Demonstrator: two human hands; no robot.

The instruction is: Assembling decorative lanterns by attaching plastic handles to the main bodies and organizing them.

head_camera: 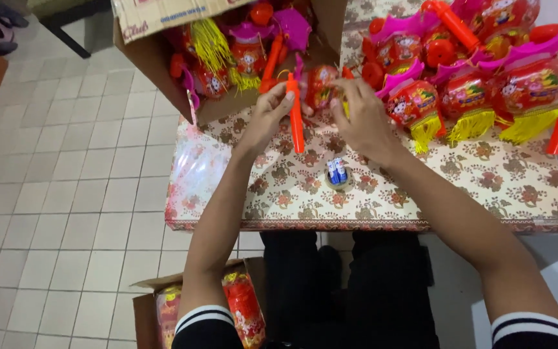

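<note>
My left hand [271, 113] grips a red plastic handle stick [296, 123] that hangs down over the table. My right hand [361, 116] is closed on a small red toy lantern [320, 84] with a yellow tassel, held against the stick's top end. Both hands hover over a floral-patterned table [485, 181], just in front of an open cardboard box [227, 106] full of similar red, pink and yellow lanterns. Two small blue-and-white batteries [337, 171] lie on the cloth right below my hands.
A row of finished lanterns [479, 71] with pink tops and yellow tassels fills the table's far right. Another cardboard box [163, 304] with wrapped lanterns stands on the tiled floor by my left knee. A clear plastic bag [195, 168] drapes over the table's left edge.
</note>
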